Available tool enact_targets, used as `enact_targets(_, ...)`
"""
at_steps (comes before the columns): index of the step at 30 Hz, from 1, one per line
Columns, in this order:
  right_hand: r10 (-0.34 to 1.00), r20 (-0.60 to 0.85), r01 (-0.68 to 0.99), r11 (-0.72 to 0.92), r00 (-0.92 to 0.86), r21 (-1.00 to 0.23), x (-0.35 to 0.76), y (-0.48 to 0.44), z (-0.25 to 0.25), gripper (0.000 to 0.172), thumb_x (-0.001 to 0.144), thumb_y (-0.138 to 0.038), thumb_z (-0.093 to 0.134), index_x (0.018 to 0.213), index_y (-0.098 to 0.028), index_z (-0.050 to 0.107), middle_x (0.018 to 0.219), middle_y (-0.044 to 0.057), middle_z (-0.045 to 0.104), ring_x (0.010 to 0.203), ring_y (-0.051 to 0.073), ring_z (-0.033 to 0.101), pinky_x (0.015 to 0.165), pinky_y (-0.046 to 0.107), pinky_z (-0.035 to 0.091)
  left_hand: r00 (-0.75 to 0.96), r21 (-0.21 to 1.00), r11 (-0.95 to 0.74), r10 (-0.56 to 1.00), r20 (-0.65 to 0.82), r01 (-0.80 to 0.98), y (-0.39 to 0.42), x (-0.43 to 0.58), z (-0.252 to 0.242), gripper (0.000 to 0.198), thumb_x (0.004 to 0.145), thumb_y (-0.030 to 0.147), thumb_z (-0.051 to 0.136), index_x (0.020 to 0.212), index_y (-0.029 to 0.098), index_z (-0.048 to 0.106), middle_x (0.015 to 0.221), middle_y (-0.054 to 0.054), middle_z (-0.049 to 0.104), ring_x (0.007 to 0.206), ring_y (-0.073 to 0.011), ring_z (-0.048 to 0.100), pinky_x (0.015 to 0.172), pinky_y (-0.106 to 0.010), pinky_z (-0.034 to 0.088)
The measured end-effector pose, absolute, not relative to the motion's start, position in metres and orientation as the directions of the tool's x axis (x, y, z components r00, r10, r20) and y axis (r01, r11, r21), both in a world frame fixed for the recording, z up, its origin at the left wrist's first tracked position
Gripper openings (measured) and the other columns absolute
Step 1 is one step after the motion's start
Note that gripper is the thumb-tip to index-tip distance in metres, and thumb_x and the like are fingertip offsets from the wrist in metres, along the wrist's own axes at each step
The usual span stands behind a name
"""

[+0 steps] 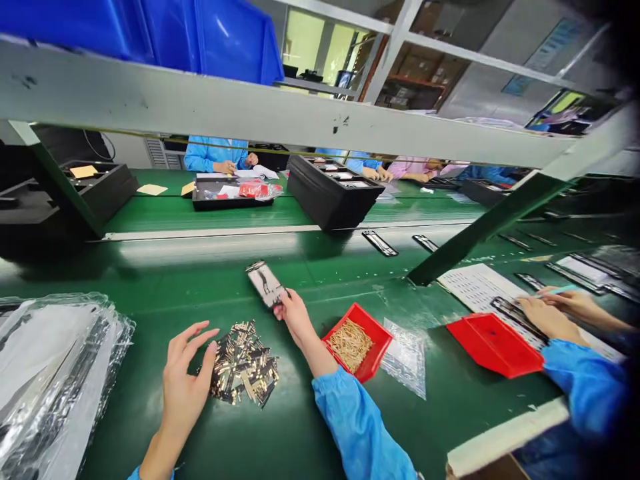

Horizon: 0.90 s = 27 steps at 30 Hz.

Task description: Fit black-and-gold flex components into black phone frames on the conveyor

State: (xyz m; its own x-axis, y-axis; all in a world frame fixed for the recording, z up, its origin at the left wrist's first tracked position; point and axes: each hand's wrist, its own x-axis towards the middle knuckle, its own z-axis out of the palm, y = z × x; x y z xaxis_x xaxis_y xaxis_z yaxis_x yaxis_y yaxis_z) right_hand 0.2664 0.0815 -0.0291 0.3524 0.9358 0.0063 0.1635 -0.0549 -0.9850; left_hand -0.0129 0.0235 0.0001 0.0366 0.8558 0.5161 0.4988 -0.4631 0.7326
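Observation:
My right hand (295, 319) grips the lower end of a phone frame (265, 283), a flat panel with a pale face and black edging, tilted over the green work surface. My left hand (184, 373) has its fingers spread at the left side of a loose pile of small black and gold metal parts (245, 367). Whether its thumb touches the pile I cannot tell. To the right of my right forearm sits a red bin (374, 357) holding many thin gold-coloured pieces (350, 343).
Plastic-wrapped sheets (45, 387) are stacked at left. A clear plastic bag (406, 357) lies beside the red bin. At right a co-worker's hands (553, 317) handle a frame near another red bin (495, 343). Overhead runs a white beam (280, 113); a green post (480, 230) slants down.

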Motion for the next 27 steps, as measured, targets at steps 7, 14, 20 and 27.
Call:
enact_targets(7, 0.854, 0.140, 0.231, 0.024, 0.500, -0.973, 0.267, 0.080, -0.024, 0.043, 0.101, -0.052, 0.072, 0.130, -0.021, 0.068, 0.128, 0.010, 0.065, 0.086, 0.020, 0.071, 0.088, 0.043, 0.064, 0.100, 0.758, -0.510, 0.849, 0.518, 0.406, 0.006, -0.006, 0.014, 0.023, 0.110, 0.040, 0.065, 0.109, 0.026, 0.083, 0.115, -0.010, 0.081, 0.107, -0.0271, 0.076, 0.093, -0.041, 0.064)
enact_targets(14, 0.923, 0.315, 0.389, 0.213, 0.221, -0.896, 0.265, 0.046, -0.041, 0.034, 0.095, -0.053, 0.069, 0.111, -0.024, 0.073, 0.117, 0.009, 0.062, 0.077, 0.019, 0.065, 0.074, 0.039, 0.057, 0.332, 0.574, -0.497, 0.866, 0.373, 0.651, -0.087, -0.095, 0.067, 0.031, 0.105, 0.056, 0.073, 0.118, 0.028, 0.078, 0.108, -0.010, 0.081, 0.095, -0.0256, 0.077, 0.081, -0.041, 0.066)
enact_targets(20, 0.911, 0.397, 0.554, 0.275, 0.111, -0.786, 0.265, 0.057, -0.062, 0.037, 0.100, -0.056, 0.057, 0.113, -0.025, 0.072, 0.114, 0.010, 0.066, 0.070, 0.019, 0.068, 0.059, 0.035, 0.057, 0.018, 0.399, -0.159, 0.942, 0.336, 0.903, -0.079, -0.189, 0.157, 0.039, 0.111, 0.055, 0.053, 0.107, 0.024, 0.076, 0.098, -0.012, 0.078, 0.089, -0.0297, 0.075, 0.079, -0.043, 0.061)
enact_targets(27, 0.919, 0.381, 0.568, 0.259, 0.105, -0.781, 0.262, 0.055, -0.062, 0.039, 0.098, -0.059, 0.054, 0.107, -0.026, 0.073, 0.118, 0.011, 0.068, 0.072, 0.021, 0.070, 0.058, 0.034, 0.059, -0.236, -0.024, 0.238, 0.970, 0.061, 0.971, -0.100, -0.236, 0.143, 0.053, 0.106, 0.064, 0.043, 0.118, 0.018, 0.068, 0.110, -0.018, 0.076, 0.096, -0.0360, 0.077, 0.081, -0.044, 0.060)
